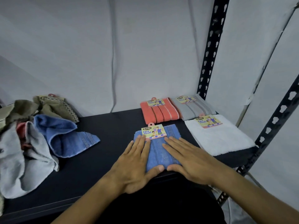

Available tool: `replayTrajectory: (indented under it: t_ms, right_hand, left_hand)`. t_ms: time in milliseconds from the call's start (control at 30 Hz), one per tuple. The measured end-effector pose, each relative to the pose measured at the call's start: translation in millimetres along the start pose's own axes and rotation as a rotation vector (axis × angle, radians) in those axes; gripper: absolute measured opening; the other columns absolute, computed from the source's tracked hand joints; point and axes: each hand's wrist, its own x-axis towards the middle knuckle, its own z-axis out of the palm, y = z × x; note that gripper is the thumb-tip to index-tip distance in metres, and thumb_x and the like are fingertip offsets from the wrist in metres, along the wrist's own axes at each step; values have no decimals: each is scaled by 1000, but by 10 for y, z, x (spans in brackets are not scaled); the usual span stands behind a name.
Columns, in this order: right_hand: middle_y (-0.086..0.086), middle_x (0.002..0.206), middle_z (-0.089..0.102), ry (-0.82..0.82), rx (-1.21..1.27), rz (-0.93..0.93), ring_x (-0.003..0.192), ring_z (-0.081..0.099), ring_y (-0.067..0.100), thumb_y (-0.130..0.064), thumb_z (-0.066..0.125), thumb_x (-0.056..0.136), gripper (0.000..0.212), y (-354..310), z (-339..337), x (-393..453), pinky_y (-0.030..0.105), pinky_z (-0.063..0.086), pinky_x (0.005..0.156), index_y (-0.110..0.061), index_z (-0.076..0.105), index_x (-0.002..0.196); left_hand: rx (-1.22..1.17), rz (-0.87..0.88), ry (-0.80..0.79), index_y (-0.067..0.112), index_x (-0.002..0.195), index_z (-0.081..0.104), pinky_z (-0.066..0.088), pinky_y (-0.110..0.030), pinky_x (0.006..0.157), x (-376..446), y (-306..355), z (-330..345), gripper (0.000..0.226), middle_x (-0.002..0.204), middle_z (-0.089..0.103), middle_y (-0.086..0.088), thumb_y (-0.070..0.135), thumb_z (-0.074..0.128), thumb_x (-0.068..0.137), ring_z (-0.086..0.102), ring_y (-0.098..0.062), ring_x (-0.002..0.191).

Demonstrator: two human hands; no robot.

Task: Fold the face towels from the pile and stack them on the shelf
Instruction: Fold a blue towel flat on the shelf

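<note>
A folded blue face towel [159, 151] with a paper label lies flat on the dark shelf [105, 131], near its front edge. My left hand [135, 165] presses its left side with straight fingers. My right hand [189, 160] lies flat on its right side, thumb at the towel's near edge. Three folded towels sit further right: an orange one [160, 111], a grey one [196, 108] and a white one [220, 138]. A loose pile [32, 135] of unfolded towels, with a blue one [64, 136] on its right, fills the shelf's left end.
A black perforated shelf post [210, 50] rises at the back right, and another [278, 117] slants along the right front corner. Grey sheeting hangs behind and beside the shelf. Bare dark shelf shows between the pile and the folded towels.
</note>
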Motion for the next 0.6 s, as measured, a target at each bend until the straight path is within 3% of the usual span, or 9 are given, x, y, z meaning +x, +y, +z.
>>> replayTrajectory:
  t_ms: [100, 200, 300, 433, 600]
  right_hand:
    - [4, 158, 21, -10, 25, -72, 146, 16, 14, -67, 9, 96, 79, 249, -10, 31, 28, -1, 116, -13, 30, 150]
    - [2, 159, 15, 11, 4, -75, 145, 7, 11, -68, 4, 94, 81, 415, -28, 48, 25, -4, 116, -14, 21, 152]
    - [-10, 157, -12, 42, 40, -87, 143, -16, 0, -74, -6, 84, 86, 542, 20, 26, 16, -18, 111, -22, -2, 153]
    - [-12, 157, -19, 44, 36, -83, 140, -23, -4, -76, -11, 80, 87, 624, 70, 14, 15, -20, 111, -25, -11, 151]
    - [-13, 159, -15, 42, 68, -79, 141, -20, -5, -74, -1, 86, 81, 684, 77, 24, 14, -18, 112, -28, -7, 153]
  left_hand:
    - [-21, -45, 8, 12, 151, -22, -12, -34, 122, 179, 181, 0, 99, 160, -28, -4, 79, 4, 84, -31, -13, 144]
    - [-37, -69, 21, 10, 152, -20, -9, -36, 123, 318, 309, -2, 97, 161, -26, -8, 77, 9, 88, -29, -16, 146]
    - [-30, -71, 23, 9, 153, -18, -7, -37, 123, 412, 375, 3, 98, 162, -24, -9, 78, 9, 88, -27, -16, 147]
    - [-25, -63, 32, 9, 154, -16, -7, -36, 123, 474, 409, -4, 97, 162, -22, -9, 77, 11, 89, -25, -17, 147]
    - [-38, -69, 48, 10, 155, -15, -7, -37, 123, 522, 437, 5, 98, 162, -21, -9, 78, 10, 88, -25, -17, 148]
